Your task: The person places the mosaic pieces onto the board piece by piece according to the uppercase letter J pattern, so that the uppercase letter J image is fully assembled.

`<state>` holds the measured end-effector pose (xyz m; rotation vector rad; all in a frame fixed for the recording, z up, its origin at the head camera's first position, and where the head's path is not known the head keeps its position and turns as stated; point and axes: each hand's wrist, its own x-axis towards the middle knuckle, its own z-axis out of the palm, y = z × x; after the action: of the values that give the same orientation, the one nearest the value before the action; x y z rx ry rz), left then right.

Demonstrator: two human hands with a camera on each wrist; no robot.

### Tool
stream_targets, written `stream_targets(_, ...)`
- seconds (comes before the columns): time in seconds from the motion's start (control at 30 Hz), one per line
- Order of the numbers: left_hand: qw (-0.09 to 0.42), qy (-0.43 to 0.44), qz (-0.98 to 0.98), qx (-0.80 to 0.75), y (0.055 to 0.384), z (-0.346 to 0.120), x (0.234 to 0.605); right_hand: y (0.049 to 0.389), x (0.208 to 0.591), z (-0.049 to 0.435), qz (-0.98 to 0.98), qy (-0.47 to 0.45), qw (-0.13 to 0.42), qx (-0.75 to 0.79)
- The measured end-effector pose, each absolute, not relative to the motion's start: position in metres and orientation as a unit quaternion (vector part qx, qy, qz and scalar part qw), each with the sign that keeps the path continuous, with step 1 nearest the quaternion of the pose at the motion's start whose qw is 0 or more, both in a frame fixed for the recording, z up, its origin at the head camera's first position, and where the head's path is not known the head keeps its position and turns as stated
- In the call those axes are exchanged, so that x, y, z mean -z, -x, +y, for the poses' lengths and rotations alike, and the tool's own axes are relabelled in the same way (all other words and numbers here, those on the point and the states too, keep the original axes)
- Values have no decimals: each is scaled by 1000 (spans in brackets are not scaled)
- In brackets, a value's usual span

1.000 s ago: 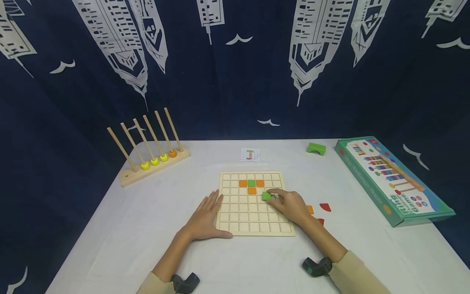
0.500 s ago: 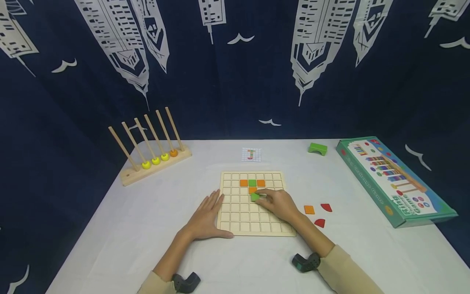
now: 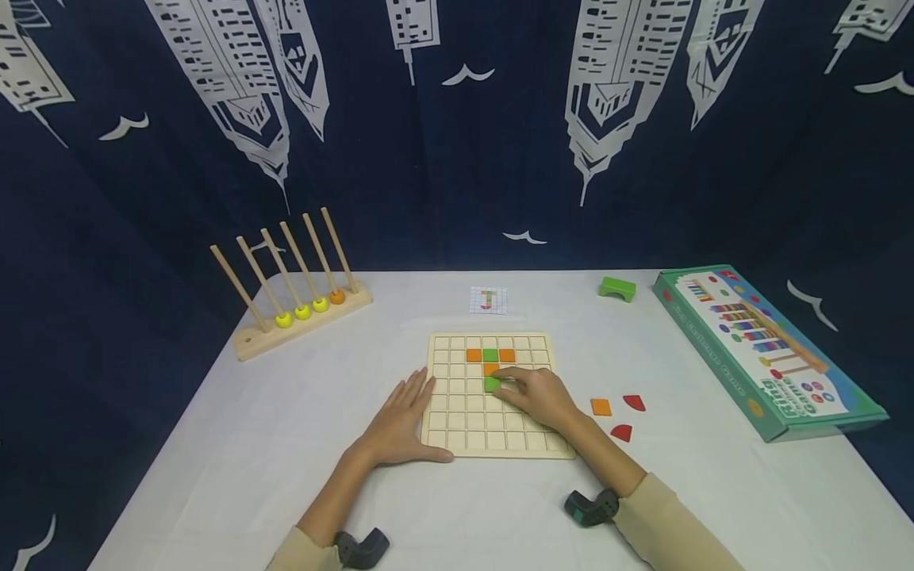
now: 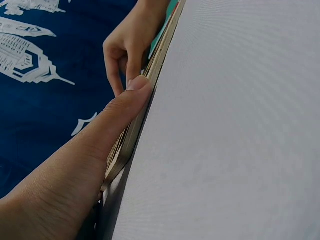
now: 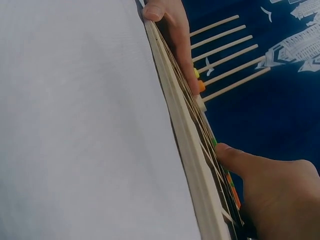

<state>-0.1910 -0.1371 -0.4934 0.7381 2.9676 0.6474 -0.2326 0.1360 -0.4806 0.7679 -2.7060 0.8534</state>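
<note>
Head view: on the white surface [image 3: 250, 452], the wooden grid board [image 3: 464, 440] lies where it lay a second ago. The left hand [image 3: 400, 420] likewise stays spread along its left edge, thumb at the near edge. The right hand [image 3: 539, 394] has moved leftward over the board, thumb and forefinger pinching a green square [image 3: 491, 385]. That square, earlier off to the right, is now directly below the stem's orange square [image 3: 489, 369]; whether fully seated, I cannot tell. Another orange square [image 3: 601, 407], then partly covered by the right arm, now shows whole beside two red pieces [image 3: 633, 403].
</note>
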Motion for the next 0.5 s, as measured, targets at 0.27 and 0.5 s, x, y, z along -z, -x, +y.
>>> stream_targets(0.27,9,-238,948,-210,191,-136,494,231,478,140,-911,-252,96,-313)
stream_targets(0.5,11,-237,948,-210,191,-137,494,224,472,160,-904,-224,90,-352)
